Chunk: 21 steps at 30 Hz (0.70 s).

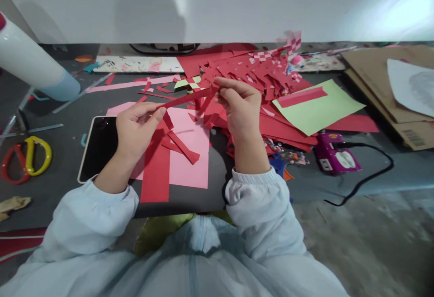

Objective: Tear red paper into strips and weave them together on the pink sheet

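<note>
A narrow red paper strip [186, 98] stretches between my hands above the table. My left hand [137, 127] pinches its left end between thumb and fingers. At the other end, my right hand [240, 102] grips the strip with thumb and index finger, close to the heap of red paper scraps [251, 77]. Beneath the strip lies a pink paper sheet [191, 170], with a wide red paper piece [155, 184] across it and short red strips [185, 147] on top. A phone [98, 148] rests partly behind my left hand and wrist.
Yellow-and-red-handled scissors [39, 156] lie at left, below a white and blue bottle [44, 66]. To the right are a light green sheet [315, 111], a purple box [339, 157] with a black cord [376, 179], and cardboard [373, 75]. A white panel [237, 7] stands behind.
</note>
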### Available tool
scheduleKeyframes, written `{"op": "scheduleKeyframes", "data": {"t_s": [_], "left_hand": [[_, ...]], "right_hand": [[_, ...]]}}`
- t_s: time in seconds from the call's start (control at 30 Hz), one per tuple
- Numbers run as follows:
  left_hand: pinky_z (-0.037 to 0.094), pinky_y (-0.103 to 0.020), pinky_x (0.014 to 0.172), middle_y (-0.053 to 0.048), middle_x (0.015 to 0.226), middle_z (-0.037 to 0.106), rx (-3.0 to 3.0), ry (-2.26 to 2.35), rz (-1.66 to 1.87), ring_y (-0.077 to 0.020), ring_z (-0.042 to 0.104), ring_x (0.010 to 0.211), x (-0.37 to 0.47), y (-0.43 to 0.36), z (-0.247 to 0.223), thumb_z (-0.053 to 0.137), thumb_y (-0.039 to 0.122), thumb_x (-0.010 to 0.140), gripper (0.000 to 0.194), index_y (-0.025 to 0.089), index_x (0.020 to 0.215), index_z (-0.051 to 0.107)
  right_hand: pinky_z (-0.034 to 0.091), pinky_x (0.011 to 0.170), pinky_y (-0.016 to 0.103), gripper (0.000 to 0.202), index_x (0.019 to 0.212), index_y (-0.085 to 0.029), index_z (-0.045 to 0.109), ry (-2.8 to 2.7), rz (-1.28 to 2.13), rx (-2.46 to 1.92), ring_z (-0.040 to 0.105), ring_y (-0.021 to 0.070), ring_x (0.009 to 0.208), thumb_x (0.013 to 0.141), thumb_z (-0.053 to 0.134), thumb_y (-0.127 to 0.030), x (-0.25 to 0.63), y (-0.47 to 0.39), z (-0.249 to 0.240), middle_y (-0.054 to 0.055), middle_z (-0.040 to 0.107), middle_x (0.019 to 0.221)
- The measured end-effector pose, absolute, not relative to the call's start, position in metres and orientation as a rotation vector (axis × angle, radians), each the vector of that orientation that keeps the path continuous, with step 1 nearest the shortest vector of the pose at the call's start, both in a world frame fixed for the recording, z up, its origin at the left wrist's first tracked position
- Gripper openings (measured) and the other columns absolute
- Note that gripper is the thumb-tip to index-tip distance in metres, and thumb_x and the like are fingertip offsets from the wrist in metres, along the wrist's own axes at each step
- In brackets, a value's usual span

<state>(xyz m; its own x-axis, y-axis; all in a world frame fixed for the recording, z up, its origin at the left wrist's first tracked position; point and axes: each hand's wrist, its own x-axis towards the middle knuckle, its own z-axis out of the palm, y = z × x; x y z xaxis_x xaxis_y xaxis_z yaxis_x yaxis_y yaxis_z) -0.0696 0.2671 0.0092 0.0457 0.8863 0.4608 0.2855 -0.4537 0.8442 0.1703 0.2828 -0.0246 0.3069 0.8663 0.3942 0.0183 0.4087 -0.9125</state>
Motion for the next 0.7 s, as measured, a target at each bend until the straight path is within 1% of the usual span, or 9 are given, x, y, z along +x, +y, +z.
{"op": "scheduleKeyframes", "data": {"t_s": [0.1, 0.23, 0.43, 0.7], "left_hand": [[0.059, -0.027, 0.072, -0.001, 0.086, 0.077, 1.862, 1.222, 1.434, -0.0148, 0.072, 0.078, -0.0708, 0.2679, 0.0096, 0.072, 0.023, 0.082, 0.006, 0.022, 0.086, 0.077], [0.058, -0.028, 0.074, -0.001, 0.087, 0.077, 1.974, 1.276, 1.474, -0.0148, 0.071, 0.080, -0.0724, 0.2692, 0.0070, 0.072, 0.025, 0.083, 0.009, 0.022, 0.090, 0.078], [0.057, -0.029, 0.079, -0.001, 0.091, 0.078, 2.181, 1.298, 1.445, -0.0158, 0.072, 0.084, -0.0727, 0.2670, 0.0093, 0.069, 0.024, 0.086, 0.011, 0.024, 0.092, 0.079], [0.057, -0.028, 0.079, 0.000, 0.094, 0.079, 2.301, 1.279, 1.398, -0.0155, 0.073, 0.085, -0.0712, 0.2628, 0.0114, 0.067, 0.018, 0.087, 0.014, 0.023, 0.093, 0.079]], "right_hand": [[0.066, 0.078, 0.038, 0.024, 0.103, -0.030, 0.077, -1.103, 0.713, -0.982, 0.074, 0.0169, 0.088, 0.086, 0.067, -0.044, 0.1785, 0.2846, -0.0270, 0.000, 0.076, 0.095], [0.066, 0.085, 0.043, 0.033, 0.108, -0.032, 0.075, -1.136, 0.709, -0.980, 0.073, 0.0220, 0.104, 0.080, 0.076, -0.048, 0.1824, 0.2848, -0.0259, 0.001, 0.076, 0.107], [0.065, 0.090, 0.047, 0.042, 0.108, -0.031, 0.073, -1.136, 0.644, -0.980, 0.071, 0.0249, 0.111, 0.076, 0.077, -0.056, 0.1794, 0.2855, -0.0240, 0.000, 0.075, 0.110], [0.061, 0.098, 0.048, 0.043, 0.110, -0.034, 0.069, -1.140, 0.467, -0.902, 0.065, 0.0277, 0.123, 0.077, 0.075, -0.060, 0.1830, 0.2845, -0.0195, 0.000, 0.072, 0.117]]}}
